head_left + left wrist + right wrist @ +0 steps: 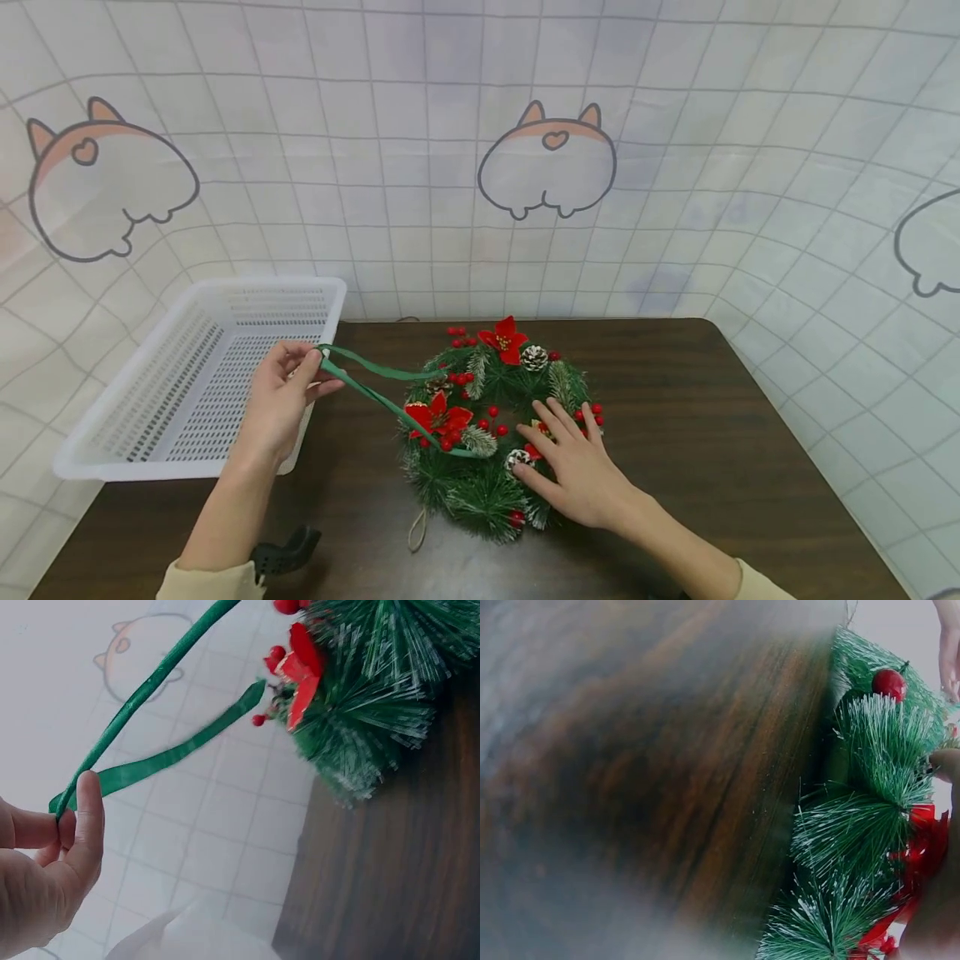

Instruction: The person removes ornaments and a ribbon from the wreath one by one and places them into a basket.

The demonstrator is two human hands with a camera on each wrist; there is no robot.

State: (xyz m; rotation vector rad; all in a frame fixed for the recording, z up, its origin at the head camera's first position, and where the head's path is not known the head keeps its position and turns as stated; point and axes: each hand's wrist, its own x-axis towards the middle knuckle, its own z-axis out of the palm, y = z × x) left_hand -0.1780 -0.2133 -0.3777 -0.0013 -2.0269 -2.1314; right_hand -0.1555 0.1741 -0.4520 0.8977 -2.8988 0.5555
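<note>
A green wreath [487,492] with red flowers, berries and frosted pine cones lies on the dark wooden table. My left hand [281,396] pinches a green ribbon [375,397] between thumb and fingers, above the basket's right edge. From that pinch, two strands of ribbon stretch to the left part of the wreath, as the left wrist view also shows. On the wreath's right side rests my right hand [577,467], its fingers spread over the greenery. The right wrist view has only part of this hand at its edge, beside frosted needles [855,832] and a red berry [889,685].
A white plastic basket [172,321] with perforated walls stands at the table's left. A small loop of cord [417,532] sticks out at the wreath's front. Behind the table [690,400] hangs a white gridded curtain [420,167] with cartoon animals.
</note>
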